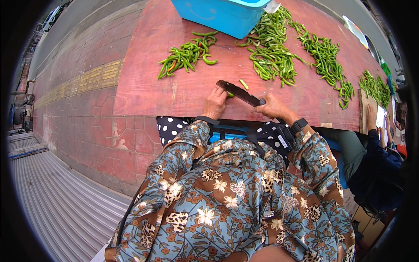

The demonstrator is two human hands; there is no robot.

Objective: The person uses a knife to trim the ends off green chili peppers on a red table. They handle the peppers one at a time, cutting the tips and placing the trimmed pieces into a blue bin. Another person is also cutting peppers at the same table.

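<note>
My right hand grips the handle of a dark-bladed knife with a serrated edge, its blade pointing up and left over the red wooden table. Under the blade, at the fingertips of my left hand, lies a green chili pepper, mostly hidden; my left fingers press on it. Just beyond the blade is a cut piece of green pepper. A small pile of whole green peppers, a few turning red, lies farther off to the left. Slit-looking green peppers are heaped to the right.
A blue plastic bin stands at the table's far side. Another long heap of green peppers runs along the right. At the far right, a person in dark sleeves works beside a wooden board, near more peppers.
</note>
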